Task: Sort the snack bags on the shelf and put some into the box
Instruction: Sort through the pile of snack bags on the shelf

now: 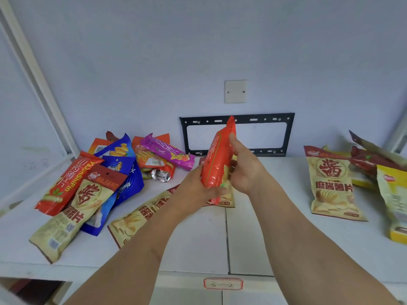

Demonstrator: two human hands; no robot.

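1. Above the white shelf top (198,243), I held a long red-orange foil snack bag (217,159) upright between both hands, clear of the surface and in front of a black metal wall bracket (240,119).
2. My left hand (193,192) gripped its lower end, fingers curled under it; my right hand (244,170) gripped its right side, thumb on the edge. My hands hid the bag's lower print, and its Chinese characters were too slanted for me to read surely.
3. Under my forearms lay a beige chip bag with a dark red top (141,214), half covered; another behind my hands showed only a corner.
4. At left sat a heap: a red bag printed "YaoShuPin" or similar (66,183), a beige bag marked "MAJIANG" (77,208), blue bags (127,179), a purple bag (169,153).
5. At right a beige bag reading 麻酱薯片 (332,186) lay flat, and yellow bags (394,205) were cut off by the frame edge.
6. A red-bordered label (223,283) on the shelf front bore scribbles I could not make out.
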